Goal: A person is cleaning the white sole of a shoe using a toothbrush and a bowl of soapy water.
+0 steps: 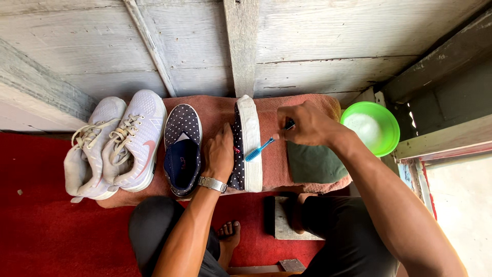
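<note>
Your right hand point(306, 124), in the upper middle of the frame, is pinching the dark end of a blue toothbrush point(260, 149) in a narrow fingertip grip, and the bristled head is pointing down-left toward the white sole point(251, 143) of the dotted slip-on shoe point(237, 154) at centre frame. The brush looks light and thin, with a springy plastic handle, so a hold nearer the head would likely be giving you firmer pressure than the far end you are pinching now. Your left hand point(219, 156), with a metal wristwatch point(212, 183) on its wrist, is lying over the shoe's upper and closing around it, keeping it tipped on its side with the sole facing right. That shoe appears light and soft in its fabric upper, which is likely giving way under a squeeze, while the rubber sole is the stiffer part; bracing across the upper as you are doing seems the steadier hold. Its mate point(183, 149) is sitting upright just left of it, and a pair of white trainers point(115, 146) is resting further left. All are lying on a reddish towel point(277, 164). A green bowl point(371, 127) of white suds is standing at the right.
</note>
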